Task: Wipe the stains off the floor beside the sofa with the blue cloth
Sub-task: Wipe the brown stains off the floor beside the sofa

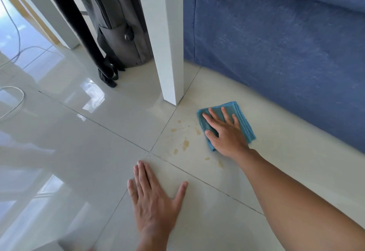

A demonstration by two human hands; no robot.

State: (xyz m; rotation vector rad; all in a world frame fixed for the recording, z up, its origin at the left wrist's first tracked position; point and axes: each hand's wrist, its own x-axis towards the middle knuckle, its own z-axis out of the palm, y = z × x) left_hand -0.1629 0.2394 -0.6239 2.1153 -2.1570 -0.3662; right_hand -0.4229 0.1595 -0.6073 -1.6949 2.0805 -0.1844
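Beside the sofa (276, 43), the right hand (225, 132) pressed flat and open on the cloth (244, 120); it should sweep left over the stains (185, 145), while the left hand (156, 197), open, braced on the floor (79, 142).

White table leg (167, 39) and sofa (276, 43) hem the stains (185, 145); floor (69, 142) leftward lies open.

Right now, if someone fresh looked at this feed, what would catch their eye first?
Probably the right hand pressed flat on the folded blue cloth, on the pale floor tile close to the blue sofa. Just left of the cloth lie brownish stains, not yet wiped. Nearer the camera, the left hand is spread flat on the floor, and a white table leg stands behind the stains.
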